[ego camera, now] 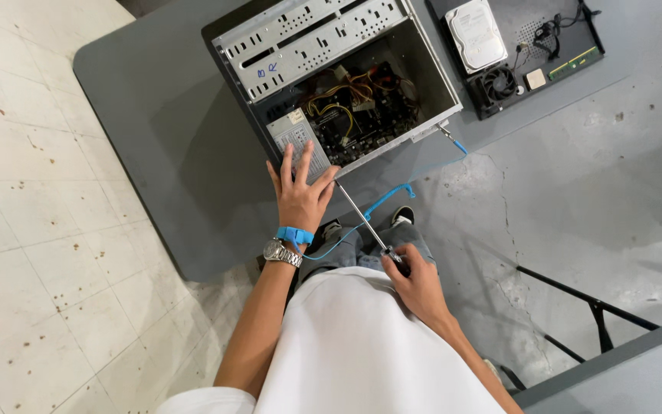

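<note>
An open computer case [331,77] lies on a grey table [162,115]. The left hand [300,195] rests flat, fingers spread, on the case's near corner, over the power supply [294,136]. The right hand [415,280], nearer the body than the case, grips a screwdriver [365,226] whose shaft slants up toward that corner. A blue wrist strap [294,235] and a watch [282,253] sit on the left wrist. Right of the case, a panel [568,31] carries a hard drive [475,34] and fan [499,83].

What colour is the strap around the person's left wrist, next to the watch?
Bright blue: the wrist strap sits just above the silver watch, seen in the head view.
</note>
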